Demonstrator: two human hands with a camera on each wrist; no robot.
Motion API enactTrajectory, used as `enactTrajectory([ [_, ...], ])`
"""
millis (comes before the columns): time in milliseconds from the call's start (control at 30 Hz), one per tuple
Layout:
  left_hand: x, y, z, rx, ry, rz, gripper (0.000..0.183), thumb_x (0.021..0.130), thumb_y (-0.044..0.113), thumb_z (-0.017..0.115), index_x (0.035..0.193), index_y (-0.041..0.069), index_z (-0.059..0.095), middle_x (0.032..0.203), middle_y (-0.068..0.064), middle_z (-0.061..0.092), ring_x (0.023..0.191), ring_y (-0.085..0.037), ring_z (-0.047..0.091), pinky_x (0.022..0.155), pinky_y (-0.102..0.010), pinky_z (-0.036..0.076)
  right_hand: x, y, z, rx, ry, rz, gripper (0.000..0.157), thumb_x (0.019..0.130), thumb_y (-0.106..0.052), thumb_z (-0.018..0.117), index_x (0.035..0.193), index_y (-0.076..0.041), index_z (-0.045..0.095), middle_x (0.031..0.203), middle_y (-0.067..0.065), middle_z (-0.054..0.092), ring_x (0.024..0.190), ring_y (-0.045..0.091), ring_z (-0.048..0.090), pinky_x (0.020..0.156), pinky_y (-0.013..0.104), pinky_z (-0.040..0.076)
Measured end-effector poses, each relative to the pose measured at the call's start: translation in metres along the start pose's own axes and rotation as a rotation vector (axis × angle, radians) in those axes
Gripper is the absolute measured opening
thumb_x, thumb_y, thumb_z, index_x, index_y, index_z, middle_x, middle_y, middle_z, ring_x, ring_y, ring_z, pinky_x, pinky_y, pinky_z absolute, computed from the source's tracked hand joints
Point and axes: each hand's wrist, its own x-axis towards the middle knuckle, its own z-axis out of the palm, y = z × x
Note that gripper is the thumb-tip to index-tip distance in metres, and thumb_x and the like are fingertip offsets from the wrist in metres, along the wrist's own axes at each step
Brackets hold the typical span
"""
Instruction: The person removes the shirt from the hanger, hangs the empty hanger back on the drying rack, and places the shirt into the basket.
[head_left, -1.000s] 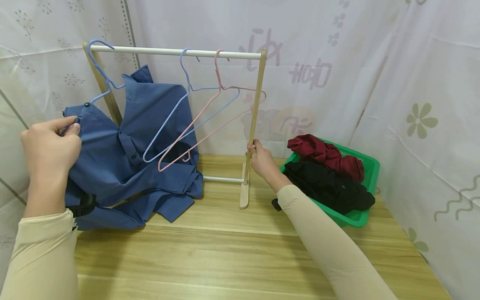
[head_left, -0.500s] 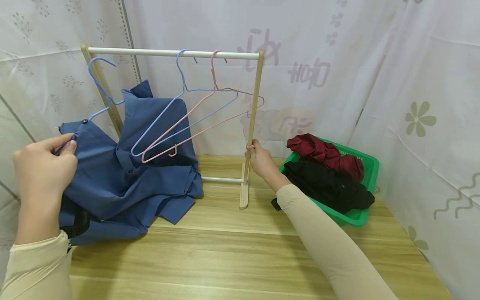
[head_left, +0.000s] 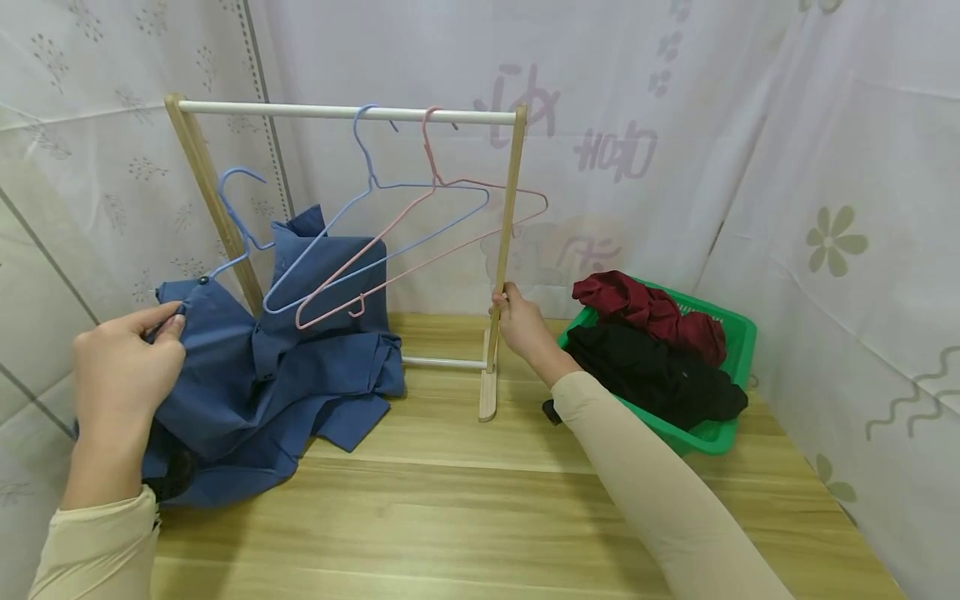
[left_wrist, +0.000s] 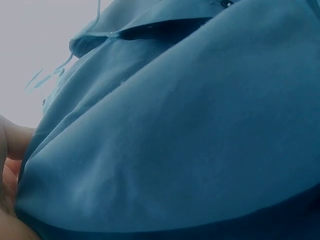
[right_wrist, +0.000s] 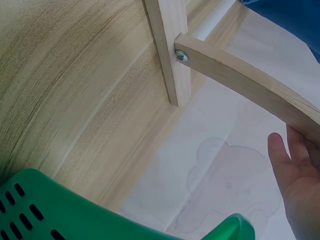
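Observation:
My left hand (head_left: 127, 367) pinches a blue buttoned shirt (head_left: 217, 367) by its upper edge, beside a button. Inside the shirt is a blue hanger (head_left: 244, 239); its hook stands free, lower than the rack's white rail (head_left: 270, 109). Lower folds of the shirt lie on the table. Blue cloth (left_wrist: 190, 130) fills most of the left wrist view, with part of the hand at its left edge. My right hand (head_left: 525, 325) grips the rack's right wooden post (head_left: 508, 225) low down; in the right wrist view, fingers (right_wrist: 280, 155) sit against that post.
A second blue hanger (head_left: 363, 152) and a pink hanger (head_left: 430, 150) hang from the rail, overlapping the shirt in the head view. On the right, a green basket (head_left: 742, 350) holds a maroon garment (head_left: 645, 308) and a black one (head_left: 652, 375). Printed curtains surround the table.
My left hand has lowered the shirt and its hanger, first slightly left, then back right. The hook dropped from rail height to well below it. My right hand stays on the post.

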Motion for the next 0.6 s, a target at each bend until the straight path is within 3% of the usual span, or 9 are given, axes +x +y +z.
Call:
enactTrajectory([
  [133,-0.002,0.0,0.002,-0.011,0.0,-0.01,0.041,0.101,0.038,0.044,0.136,0.025,0.058,0.132,-0.018,0.06,0.122,-0.042,0.056,0.061,-0.018,0.035,0.0,0.0,0.001,-0.004,0.007,-0.006,0.052,0.101,-0.052,0.021,0.127,-0.012,0.043,0.113,0.014,0.07,0.084,0.031,0.071,0.058,0.031,0.052],
  [233,-0.003,-0.002,0.003,-0.043,-0.001,-0.054,0.041,0.101,0.037,0.043,0.137,0.024,0.057,0.134,-0.016,0.06,0.125,-0.039,0.055,0.068,-0.017,0.034,-0.001,0.001,0.0,-0.002,0.012,-0.005,0.049,0.102,-0.05,0.022,0.126,-0.013,0.043,0.112,0.013,0.071,0.088,0.032,0.071,0.06,0.032,0.053],
  [333,-0.006,-0.004,0.003,-0.074,0.012,-0.126,0.041,0.101,0.037,0.042,0.139,0.026,0.055,0.136,-0.013,0.06,0.132,-0.035,0.05,0.081,-0.024,0.043,0.0,0.001,-0.001,0.002,0.014,-0.001,0.047,0.103,-0.047,0.023,0.127,-0.012,0.043,0.112,0.013,0.071,0.091,0.033,0.071,0.061,0.034,0.054],
  [400,-0.01,-0.005,0.002,-0.084,0.034,-0.168,0.041,0.101,0.037,0.042,0.14,0.027,0.054,0.137,-0.011,0.059,0.134,-0.033,0.048,0.094,-0.035,0.047,0.0,0.001,-0.001,-0.002,0.016,0.002,0.046,0.104,-0.046,0.023,0.128,-0.012,0.042,0.112,0.013,0.071,0.094,0.032,0.071,0.063,0.035,0.054],
  [467,-0.014,-0.006,0.001,-0.086,0.053,-0.185,0.041,0.102,0.036,0.042,0.14,0.028,0.052,0.138,-0.012,0.058,0.139,-0.037,0.041,0.108,-0.049,0.039,0.0,0.001,-0.001,-0.01,0.014,0.005,0.047,0.103,-0.047,0.023,0.128,-0.013,0.043,0.113,0.012,0.071,0.096,0.032,0.071,0.065,0.035,0.054],
  [600,-0.022,-0.007,-0.006,-0.065,0.103,-0.184,0.039,0.102,0.034,0.042,0.14,0.029,0.053,0.138,-0.011,0.058,0.136,-0.038,0.045,0.112,-0.052,0.035,0.001,0.0,-0.001,-0.039,0.014,0.004,0.044,0.105,-0.043,0.022,0.129,-0.012,0.042,0.113,0.012,0.07,0.093,0.033,0.071,0.065,0.037,0.054],
])
